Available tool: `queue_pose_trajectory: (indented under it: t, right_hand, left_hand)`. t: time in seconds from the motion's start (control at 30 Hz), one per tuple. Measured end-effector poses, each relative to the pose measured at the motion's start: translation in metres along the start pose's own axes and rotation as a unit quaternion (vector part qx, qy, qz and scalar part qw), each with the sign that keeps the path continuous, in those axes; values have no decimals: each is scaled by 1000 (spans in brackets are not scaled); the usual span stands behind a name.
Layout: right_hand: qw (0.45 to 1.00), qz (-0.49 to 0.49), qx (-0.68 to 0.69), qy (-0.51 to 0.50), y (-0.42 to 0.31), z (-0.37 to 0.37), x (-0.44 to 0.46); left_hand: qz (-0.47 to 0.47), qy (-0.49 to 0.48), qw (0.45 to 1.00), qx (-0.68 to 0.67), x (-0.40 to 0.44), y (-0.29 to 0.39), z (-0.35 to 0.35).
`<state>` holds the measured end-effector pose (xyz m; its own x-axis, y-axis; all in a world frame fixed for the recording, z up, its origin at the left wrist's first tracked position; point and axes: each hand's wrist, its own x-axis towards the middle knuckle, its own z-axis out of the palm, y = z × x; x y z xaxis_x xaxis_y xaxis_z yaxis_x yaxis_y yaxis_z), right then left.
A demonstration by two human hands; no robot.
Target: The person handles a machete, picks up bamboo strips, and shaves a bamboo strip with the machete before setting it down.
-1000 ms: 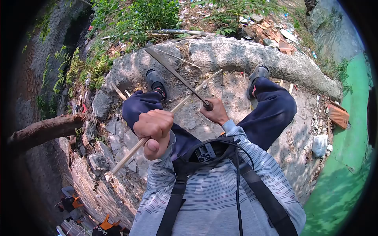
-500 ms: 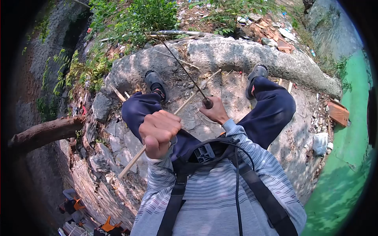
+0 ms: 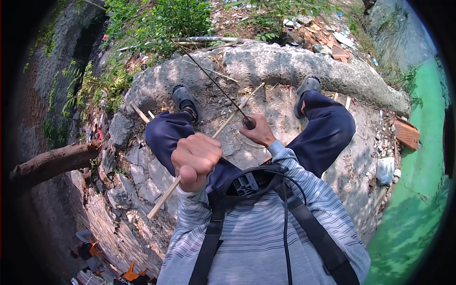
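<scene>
My left hand (image 3: 195,156) is closed in a fist around a long, pale bamboo strip (image 3: 227,126), which slants from lower left to upper right between my legs. The fist hides the strip's middle. My right hand (image 3: 261,130) grips the dark rounded handle (image 3: 249,122) of a long, thin, dark tool (image 3: 213,81). From this angle I cannot tell whether the tool is a blade seen edge-on or a rod. It points up and left, crossing over the bamboo strip in view; contact between them cannot be made out.
A curved concrete curb (image 3: 304,64) runs beyond my shoes (image 3: 185,99). Past it are a leafy bush (image 3: 161,23) and brick rubble (image 3: 332,45). A log (image 3: 57,161) lies left, a perforated brick (image 3: 407,133) right, and people sit at lower left.
The dark tool's far end has swung slightly to the left. My left fist and the bamboo strip's lower end have shifted a little to the right. Both grips are unchanged.
</scene>
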<state>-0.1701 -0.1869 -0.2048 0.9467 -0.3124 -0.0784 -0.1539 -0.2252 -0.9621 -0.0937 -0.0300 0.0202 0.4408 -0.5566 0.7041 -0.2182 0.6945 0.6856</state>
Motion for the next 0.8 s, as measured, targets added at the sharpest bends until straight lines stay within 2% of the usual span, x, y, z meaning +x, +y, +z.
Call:
queue_pose_trajectory:
  t: [0.13,0.2,0.23,0.27,0.3,0.33,0.37,0.43,0.47,0.5,0.57,0.6,0.63,0.7,0.73,0.8]
  right_hand:
    - [999,37,-19,0,24,6,11]
    - [989,133,61,33,41,14,17]
    - [989,132,61,35,43,13,17]
    - [950,201,239,-2,44,13,15]
    - [873,264,407,-42,39,11,11]
    - [830,226,502,-84,33,8,5]
    - [831,228,500,-88,31,4,0]
    - [729,161,637,-190,23,-7,-9]
    - [688,192,679,-170,18,-11,-15]
    - [689,192,677,-170,17,-15,-18]
    - [686,135,672,-244,16,-25,-22]
    - [693,119,659,-265,9,-31,-22]
    - [695,119,658,-264,-4,-38,-22]
    - [676,119,668,-286,-27,-49,-22]
    - [691,79,644,-319,-31,-54,-18]
    - [690,83,648,-312,-55,-65,-23]
  left_hand:
    - [-1,-15,999,31,-1,0,-1]
    - [0,-15,999,33,-5,0,-5]
    - [1,4,1000,24,-7,1,-6]
    - [0,23,1000,16,-8,2,-7]
    - [0,25,1000,18,-9,3,-7]
    - [-1,46,999,14,-9,4,-7]
    - [0,67,998,9,-9,4,-8]
    - [10,79,997,10,-12,2,-13]
    - [8,108,994,14,-12,2,-15]
    - [7,136,991,18,-11,2,-17]
    - [1,146,989,11,-14,4,-23]
    - [-12,183,983,10,-14,5,-25]
    - [-24,220,975,10,-15,6,-28]
    - [-31,201,979,-8,-15,11,-38]
    - [-37,236,971,7,-10,13,-42]
    - [-62,287,955,42,-2,18,-54]
